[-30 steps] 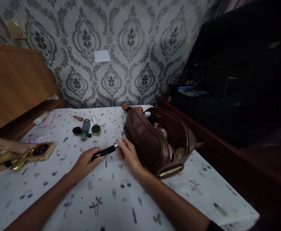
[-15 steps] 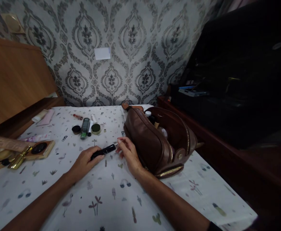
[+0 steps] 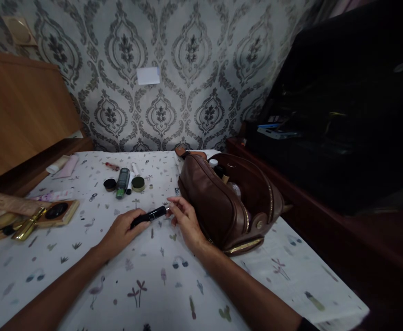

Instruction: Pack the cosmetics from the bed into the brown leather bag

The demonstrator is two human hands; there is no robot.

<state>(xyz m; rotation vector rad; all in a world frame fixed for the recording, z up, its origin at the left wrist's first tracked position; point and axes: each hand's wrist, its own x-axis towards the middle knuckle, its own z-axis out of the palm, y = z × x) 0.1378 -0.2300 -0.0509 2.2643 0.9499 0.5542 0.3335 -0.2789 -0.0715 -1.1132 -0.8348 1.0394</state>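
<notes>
My left hand (image 3: 124,231) is closed round a slim black cosmetic tube (image 3: 153,214) with a silvery end. The tube points to the right and tilts slightly up, above the table. At that silvery end, the thumb and fingertips of my right hand (image 3: 186,225) pinch together; the fingers partly hide the tip. Right beside my right hand stands a brown leather cosmetic bag (image 3: 215,202), its zip undone. Inside it are a white-capped container (image 3: 213,162) and other small items, partly hidden by the bag's wall.
Behind my left hand are a green-capped bottle (image 3: 122,183), a dark round jar (image 3: 110,185) and an olive-lidded jar (image 3: 138,184). At the left lie a gold tube (image 3: 30,224), a compact (image 3: 57,212) and a pink tube (image 3: 66,167). A patterned cloth (image 3: 167,294) covers the table.
The view has shifted very slightly. Both hands keep the same hold on the black tube, and the bag stays where it was.
</notes>
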